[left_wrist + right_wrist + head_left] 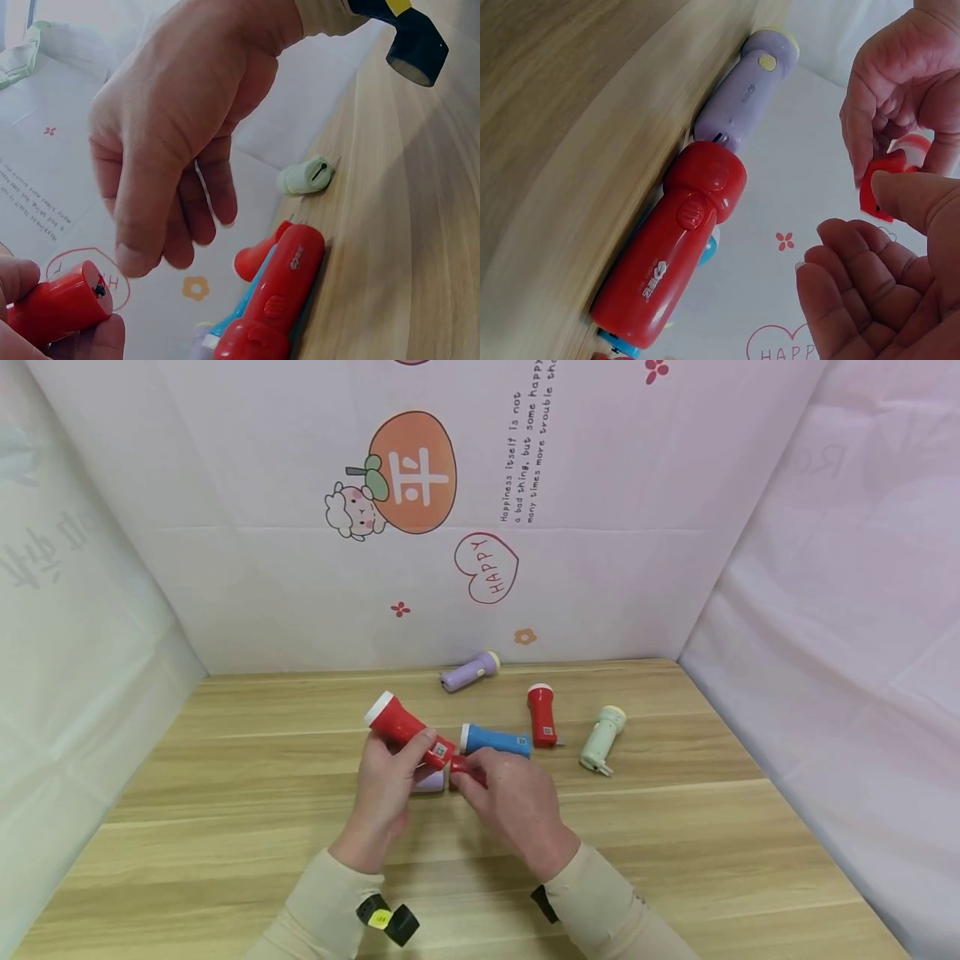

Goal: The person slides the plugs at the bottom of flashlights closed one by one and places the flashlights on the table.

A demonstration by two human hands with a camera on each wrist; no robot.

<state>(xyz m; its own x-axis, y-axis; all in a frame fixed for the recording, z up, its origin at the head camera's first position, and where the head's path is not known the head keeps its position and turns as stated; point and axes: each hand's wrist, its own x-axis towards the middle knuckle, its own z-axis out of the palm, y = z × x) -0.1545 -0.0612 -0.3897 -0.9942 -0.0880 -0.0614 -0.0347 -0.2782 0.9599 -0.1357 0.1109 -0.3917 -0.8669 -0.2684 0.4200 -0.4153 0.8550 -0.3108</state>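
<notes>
Red flashlight (401,724): clamped in the curled fingers of the left hand (381,787), held above the counter (225,827) just left of centre in the head frame. At the right hand (517,802), fingers apart, just off the tail, nothing visible between them and the thumb. Long axis aslant, white head to upper left, tail to lower right and nearer the right hand; dark spot in the tail end. Lower in the frame, near purple flashlight (429,782) in line with lying red flashlight (660,255), tail to head, contact unclear. Just beyond, blue flashlight (498,742). Farther right, small-looking red flashlight (542,718) and mint flashlight (603,739); at the counter's far edge, far purple flashlight (470,672). Containers: none in view.
</notes>
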